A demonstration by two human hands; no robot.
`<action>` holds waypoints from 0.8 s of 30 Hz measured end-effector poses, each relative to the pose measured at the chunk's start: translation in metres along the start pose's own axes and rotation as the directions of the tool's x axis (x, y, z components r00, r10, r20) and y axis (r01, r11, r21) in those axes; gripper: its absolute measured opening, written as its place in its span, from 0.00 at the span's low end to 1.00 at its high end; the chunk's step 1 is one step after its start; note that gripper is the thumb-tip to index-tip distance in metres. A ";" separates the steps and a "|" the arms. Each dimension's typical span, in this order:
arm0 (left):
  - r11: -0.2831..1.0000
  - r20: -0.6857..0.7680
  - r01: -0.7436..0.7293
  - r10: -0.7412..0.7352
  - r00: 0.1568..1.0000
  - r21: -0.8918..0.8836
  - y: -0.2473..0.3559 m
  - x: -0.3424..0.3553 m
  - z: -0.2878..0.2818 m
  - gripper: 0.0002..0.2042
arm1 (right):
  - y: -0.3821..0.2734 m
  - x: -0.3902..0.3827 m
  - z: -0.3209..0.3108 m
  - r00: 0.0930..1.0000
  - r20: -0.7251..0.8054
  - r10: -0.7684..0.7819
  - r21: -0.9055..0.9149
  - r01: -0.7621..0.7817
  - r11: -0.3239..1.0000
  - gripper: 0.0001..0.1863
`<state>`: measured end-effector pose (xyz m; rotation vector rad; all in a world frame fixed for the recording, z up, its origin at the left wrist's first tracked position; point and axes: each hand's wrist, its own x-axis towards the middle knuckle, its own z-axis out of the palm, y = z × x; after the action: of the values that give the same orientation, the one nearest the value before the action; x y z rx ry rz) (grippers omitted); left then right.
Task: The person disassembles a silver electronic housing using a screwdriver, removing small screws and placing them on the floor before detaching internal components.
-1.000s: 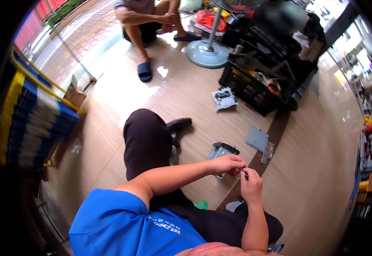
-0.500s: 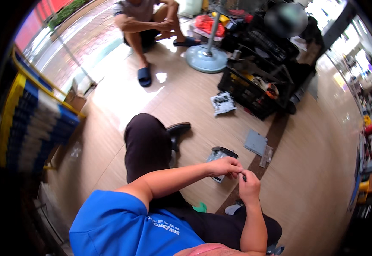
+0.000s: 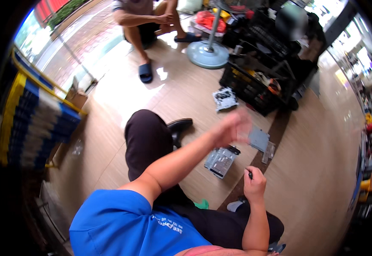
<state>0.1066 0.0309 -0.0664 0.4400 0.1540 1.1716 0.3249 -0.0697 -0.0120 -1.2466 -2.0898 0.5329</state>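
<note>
The floor [image 3: 318,170] carries the metal unit [image 3: 222,164], lying flat; its black-edged end points away from the wearer, the long axis running back toward the body. The left forearm partly covers the far end. Left hand [image 3: 233,128]: beyond the unit, motion-blurred, fingers apart. Grey panel [image 3: 259,140]: right of the unit. Right hand [image 3: 254,184]: right of the unit, fingers clamped on a black object [image 3: 250,175], mostly hidden; its axis cannot be determined.

A white-printed blue shirt [image 3: 109,222] tops dark trousers [image 3: 145,138].
</note>
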 end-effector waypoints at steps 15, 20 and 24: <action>0.984 0.124 -0.153 0.164 0.979 -0.094 0.084 0.127 0.087 0.23 | -0.004 0.006 -0.027 0.998 -0.038 0.048 -0.030 -0.050 0.998 0.04; 0.950 -0.057 -0.284 0.279 0.959 -0.130 0.101 0.114 0.072 0.27 | -0.003 0.002 -0.015 0.997 -0.036 -0.069 -0.050 0.067 0.997 0.04; 0.942 0.554 -0.272 0.337 0.761 -0.199 0.159 0.148 0.209 0.25 | -0.007 0.009 -0.022 0.999 -0.027 -0.043 -0.012 0.043 0.999 0.04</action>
<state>0.0995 0.1638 0.2047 0.7318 -0.5376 1.3038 0.3329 -0.0648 0.0108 -1.2058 -2.0947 0.4832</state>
